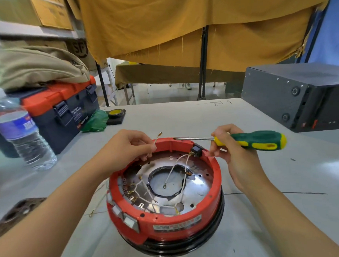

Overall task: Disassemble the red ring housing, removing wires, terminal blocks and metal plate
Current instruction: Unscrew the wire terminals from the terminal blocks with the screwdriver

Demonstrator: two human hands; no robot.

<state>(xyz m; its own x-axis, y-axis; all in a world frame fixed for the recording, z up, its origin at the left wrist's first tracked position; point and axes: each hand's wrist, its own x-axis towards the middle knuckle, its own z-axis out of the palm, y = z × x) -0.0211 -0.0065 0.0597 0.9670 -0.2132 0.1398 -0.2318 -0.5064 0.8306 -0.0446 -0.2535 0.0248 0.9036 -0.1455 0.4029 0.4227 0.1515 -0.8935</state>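
A: Red ring housing (168, 222) nearest, mid-table on black base (188, 247); metal plate (195, 187) and wires (172, 174) not yet out.

B: Left side?

A: Left hand (125, 149) pinching freed wire end (157, 138) at far rim, likely keeping it clear.

B: Right?

A: Right hand (230, 145) curled round screwdriver (248, 141), shaft lying level, tip at rim near black terminal block (196, 151). Probably next target.

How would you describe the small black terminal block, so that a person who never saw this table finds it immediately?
Start at the red ring housing in the middle of the grey table. Follow its rim to the far right side, just under the screwdriver shaft. The black terminal block sits there against the inner wall; it is the only black box on the rim, with white wires running from it.
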